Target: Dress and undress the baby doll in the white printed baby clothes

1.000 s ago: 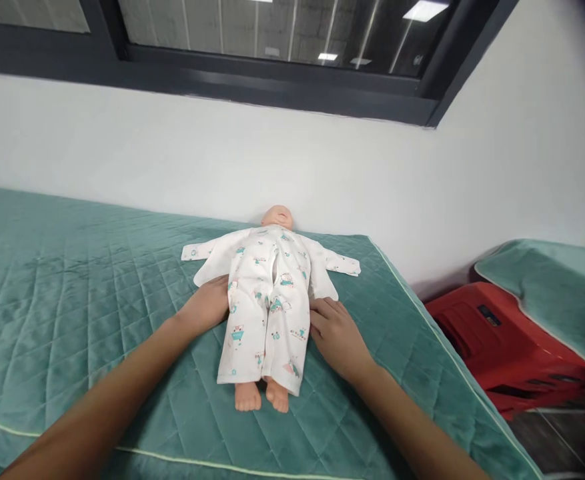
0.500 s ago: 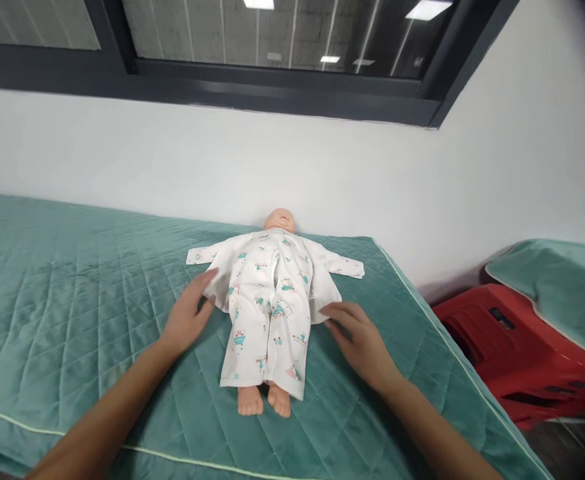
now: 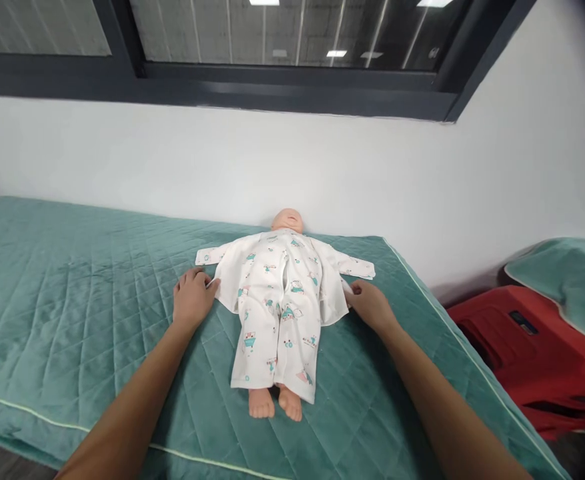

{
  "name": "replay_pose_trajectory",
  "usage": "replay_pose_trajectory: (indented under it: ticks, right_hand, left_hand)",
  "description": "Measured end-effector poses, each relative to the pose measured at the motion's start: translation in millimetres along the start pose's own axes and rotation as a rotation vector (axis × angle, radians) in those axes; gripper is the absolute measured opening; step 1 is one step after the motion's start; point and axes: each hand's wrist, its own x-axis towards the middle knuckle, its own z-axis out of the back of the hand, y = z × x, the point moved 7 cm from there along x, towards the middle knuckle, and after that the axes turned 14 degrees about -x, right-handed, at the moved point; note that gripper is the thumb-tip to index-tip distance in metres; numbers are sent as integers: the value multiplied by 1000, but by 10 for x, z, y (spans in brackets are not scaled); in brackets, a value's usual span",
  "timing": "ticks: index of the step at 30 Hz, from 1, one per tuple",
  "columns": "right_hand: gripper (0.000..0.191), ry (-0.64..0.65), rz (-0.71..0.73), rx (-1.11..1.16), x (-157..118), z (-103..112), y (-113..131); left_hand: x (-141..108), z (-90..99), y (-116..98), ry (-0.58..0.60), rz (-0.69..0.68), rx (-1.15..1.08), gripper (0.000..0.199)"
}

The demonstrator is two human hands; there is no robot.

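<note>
A baby doll [image 3: 288, 220] lies on its back, head by the wall and bare feet toward me. White patterned trousers [image 3: 259, 340] cover its legs and reach up over its front. Under them a white patterned top [image 3: 229, 277] is spread, its sleeves stretched out to both sides. My left hand [image 3: 193, 297] pinches the top's left edge below the sleeve. On the opposite side my right hand [image 3: 371, 303] has its fingers closed on the right edge of the top.
The doll rests on a green quilted cover [image 3: 97, 300]. Behind it are a white wall [image 3: 172, 160] and a dark window frame [image 3: 292, 97]. To the right stands a red plastic object [image 3: 537, 347] with green cloth [image 3: 572, 280] over it.
Both hands have moved up along the sides of the top and closed on its edges. The view has shifted slightly, so the doll appears a little further right.
</note>
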Motion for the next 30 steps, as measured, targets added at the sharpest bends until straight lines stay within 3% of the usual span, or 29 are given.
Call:
replay_pose_trajectory:
  ticks: [3, 5, 7, 9, 11, 13, 15, 17, 19, 21, 24, 27, 30]
  right_hand:
    - [24, -148, -107, 445, -30, 204, -231]
    - [25, -176, -154, 785, -93, 312, -260]
    - [27, -128, -122, 1015, -148, 423, -63]
    - [26, -97, -28, 1055, -191, 573, 298]
    - [23, -138, 145, 927, -240, 739, 746]
    - [18, -197, 379, 604, -347, 821, 1222]
    - [11, -157, 635, 253, -528, 711, 1624]
    - [6, -122, 842, 4, -742, 542, 1818]
    - [5, -110, 917, -79, -873, 439, 1813]
    - [11, -86, 876, -2, -859, 416, 1698]
    - [18, -156, 613, 224, -554, 480, 1421]
    - [24, -220, 310, 258, -136, 422, 1206]
    - [28, -96, 208, 263, 203, 233, 1269]
  left_hand:
    - [-38, 78, 40, -66, 50, -184, 29]
    - [-54, 128, 24, -85, 118, -368, 31]
    - [-45, 170, -110, -51, 164, -621, 35]
    - [-20, 244, -388, -5, 148, -894, 35]
    - [-15, 358, -749, 4, 62, -1014, 33]
    - [-75, 389, -1125, 54, -66, -877, 30]
    - [-223, 212, -1455, 256, -223, -633, 25]
    - [-426, 29, -1669, 377, -475, -461, 21]
    - [-516, -81, -1657, 358, -572, -420, 24]
    - [-442, -118, -1503, 282, -496, -487, 31]
    - [-197, -158, -1314, 229, -340, -613, 32]
    - [72, -247, -1345, 248, -282, -629, 25]
    - [318, -353, -1505, 304, -275, -618, 26]
